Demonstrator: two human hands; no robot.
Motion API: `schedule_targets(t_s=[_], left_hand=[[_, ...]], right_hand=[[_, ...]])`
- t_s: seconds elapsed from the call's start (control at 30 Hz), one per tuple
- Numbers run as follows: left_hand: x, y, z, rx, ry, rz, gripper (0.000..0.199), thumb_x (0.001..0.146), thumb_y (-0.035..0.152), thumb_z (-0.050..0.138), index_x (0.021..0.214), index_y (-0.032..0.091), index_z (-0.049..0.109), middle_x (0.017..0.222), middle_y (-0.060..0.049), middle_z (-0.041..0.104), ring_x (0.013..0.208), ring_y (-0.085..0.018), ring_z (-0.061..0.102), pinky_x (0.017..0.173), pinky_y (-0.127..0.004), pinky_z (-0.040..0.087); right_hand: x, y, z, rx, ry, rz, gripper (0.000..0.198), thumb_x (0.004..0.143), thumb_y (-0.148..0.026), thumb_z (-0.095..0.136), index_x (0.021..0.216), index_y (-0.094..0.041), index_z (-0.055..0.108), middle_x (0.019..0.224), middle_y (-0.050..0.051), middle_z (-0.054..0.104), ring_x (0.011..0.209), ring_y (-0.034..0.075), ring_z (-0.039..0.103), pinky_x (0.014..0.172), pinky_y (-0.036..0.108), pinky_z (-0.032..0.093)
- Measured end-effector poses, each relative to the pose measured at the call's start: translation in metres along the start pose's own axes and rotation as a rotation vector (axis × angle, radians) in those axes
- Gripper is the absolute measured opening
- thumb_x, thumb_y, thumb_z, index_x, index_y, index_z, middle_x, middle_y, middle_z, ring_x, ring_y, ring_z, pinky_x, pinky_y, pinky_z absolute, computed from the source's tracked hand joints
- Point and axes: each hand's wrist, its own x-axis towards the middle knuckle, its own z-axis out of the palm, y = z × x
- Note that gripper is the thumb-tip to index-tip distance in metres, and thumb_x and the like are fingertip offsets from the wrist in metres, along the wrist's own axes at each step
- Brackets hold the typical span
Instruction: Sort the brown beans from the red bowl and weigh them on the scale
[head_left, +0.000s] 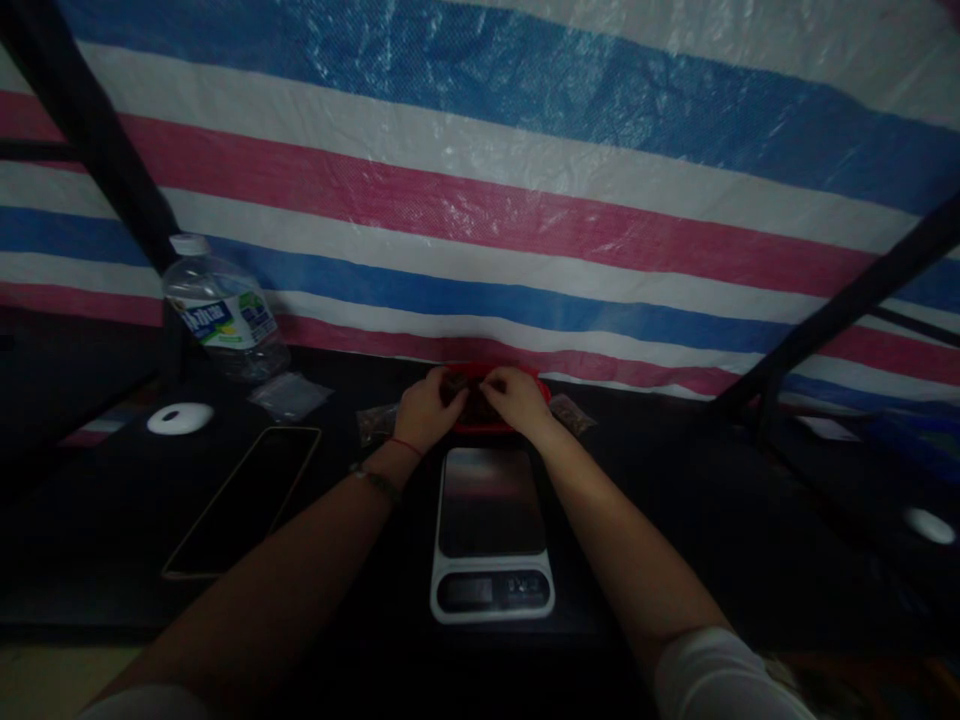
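Observation:
My left hand [433, 407] and my right hand [517, 398] reach over a red container [543, 388] by the striped sheet. Both have curled fingers with thumbs bent inward, close to each other. Dark stuff lies between them inside the red rim, too dim to name, and whatever the fingertips pinch is hidden. A small clear bag with brown contents [375, 424] lies beside my left hand. Another small bag with brown bits [571, 413] is just right of my right hand. Between my forearms sits a white kitchen scale [493, 530] with nothing on its dark plate.
A phone [244, 503], a white computer mouse [180, 418], clear plastic bags [289, 397] and a large clear bottle [223, 312] stand or lie to the left. Dark frame bars slant at both sides. Behind hangs a striped plastic sheet [480, 210]. A white object [930, 525] lies far right.

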Motion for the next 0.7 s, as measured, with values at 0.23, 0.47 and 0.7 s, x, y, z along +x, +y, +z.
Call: schedule_targets(t_s=[0.23, 0.47, 0.7], left_hand=[[0.002, -0.006, -0.007, -0.049, 0.149, -0.05, 0.039, 0.091, 0.038, 0.041, 0.122, 0.016, 0.047, 0.112, -0.012, 0.064, 0.103, -0.026, 0.062, 0.088, -0.038, 0.047], [0.001, -0.005, -0.004, -0.11, 0.14, 0.07, 0.039, 0.088, 0.035, 0.046, 0.122, 0.016, 0.047, 0.115, -0.011, 0.063, 0.106, -0.023, 0.06, 0.094, -0.037, 0.045], [0.001, -0.002, -0.005, -0.027, 0.094, 0.063, 0.045, 0.084, 0.038, 0.053, 0.123, 0.016, 0.048, 0.111, -0.011, 0.064, 0.101, -0.025, 0.061, 0.092, -0.038, 0.045]], right_hand=[[-0.004, -0.003, 0.018, -0.083, -0.323, -0.294, 0.024, 0.08, -0.007, 0.058, 0.097, -0.018, 0.071, 0.1, 0.007, 0.068, 0.096, 0.018, 0.06, 0.09, 0.03, 0.043], [-0.001, -0.001, 0.025, -0.187, -0.397, -0.353, 0.021, 0.079, -0.012, 0.063, 0.097, -0.016, 0.072, 0.104, 0.01, 0.064, 0.101, 0.021, 0.057, 0.093, 0.033, 0.042], [-0.001, 0.0, 0.023, -0.3, -0.386, -0.278, 0.022, 0.079, -0.006, 0.057, 0.094, -0.014, 0.072, 0.1, 0.012, 0.068, 0.096, 0.022, 0.062, 0.088, 0.031, 0.044]])
